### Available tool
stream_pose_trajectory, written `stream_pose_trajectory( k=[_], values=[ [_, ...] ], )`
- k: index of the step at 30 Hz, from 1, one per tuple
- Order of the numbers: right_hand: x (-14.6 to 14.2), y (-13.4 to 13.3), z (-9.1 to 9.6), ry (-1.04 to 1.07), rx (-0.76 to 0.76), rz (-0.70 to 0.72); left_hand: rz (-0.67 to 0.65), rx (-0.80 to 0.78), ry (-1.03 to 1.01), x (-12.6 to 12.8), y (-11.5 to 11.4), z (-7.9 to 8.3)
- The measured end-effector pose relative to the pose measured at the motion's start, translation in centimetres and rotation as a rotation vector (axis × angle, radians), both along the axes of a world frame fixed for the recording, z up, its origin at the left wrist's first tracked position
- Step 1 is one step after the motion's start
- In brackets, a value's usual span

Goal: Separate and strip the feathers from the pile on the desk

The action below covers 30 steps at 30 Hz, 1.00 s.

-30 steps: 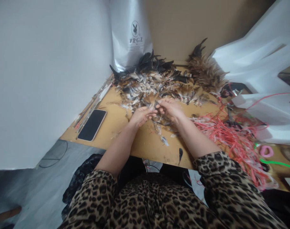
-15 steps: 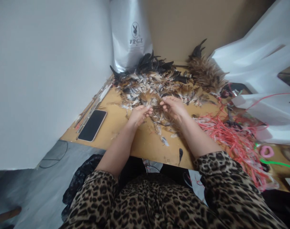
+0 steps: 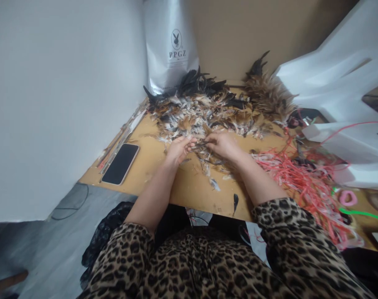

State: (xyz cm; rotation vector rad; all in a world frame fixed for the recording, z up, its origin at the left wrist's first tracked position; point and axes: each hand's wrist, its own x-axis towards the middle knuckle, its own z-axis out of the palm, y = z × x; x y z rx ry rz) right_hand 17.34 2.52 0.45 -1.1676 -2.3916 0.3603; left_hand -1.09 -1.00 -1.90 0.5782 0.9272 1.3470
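Note:
In front of me a loose heap of brown, white and black feathers (image 3: 195, 110) spreads over the yellowish table (image 3: 159, 174). My left hand (image 3: 180, 148) is closed at the near edge of the heap, thumb and fingers pinching a feather whose exact shape is blurred. Just to its right, my right hand (image 3: 220, 144) is closed too, its fingertips bent down on a thin dark feather (image 3: 201, 143) between the two hands. Small feather scraps (image 3: 213, 182) lie below the hands, and a single black feather (image 3: 235, 203) rests near the table's front edge.
A phone (image 3: 120, 164) lies at the left by the white wall. Behind the heap stands a silver bag (image 3: 173, 45). To the right are a brown feather bundle (image 3: 268, 95), tangled pink strings (image 3: 307, 187) and white bags (image 3: 338, 79).
My right hand has turned palm-down and dropped slightly, nearer the left hand. The left hand has barely moved. The brown feathers that stood up between the hands have sunk lower.

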Motion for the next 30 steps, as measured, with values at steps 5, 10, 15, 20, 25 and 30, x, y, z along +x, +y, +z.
stream_pose_trajectory(
  k=[5,10,15,20,25,30],
  values=[
    [-2.0,-1.7,-0.4,-0.063,0.056,-0.02,-0.028,0.026,-0.033,0.1,-0.1,0.0],
    [-3.1,-1.6,-1.4,0.175,0.003,-0.047,-0.04,0.035,-0.055,0.1,-0.1,0.2],
    [-2.8,-0.6,-0.9,0.536,-0.437,-0.039,0.056,0.091,0.011,-0.4,0.0,0.1],
    [-1.8,-0.7,0.5,0.537,-0.482,-0.007,0.139,0.174,0.253,-0.3,-0.1,0.3],
    [-1.1,-1.1,1.1,0.301,-0.346,0.097,0.13,0.242,0.47,0.2,-0.2,0.5],
    [-1.2,-1.4,1.2,0.124,-0.195,0.145,0.01,0.253,0.569,0.4,-0.6,0.5]
  ],
)
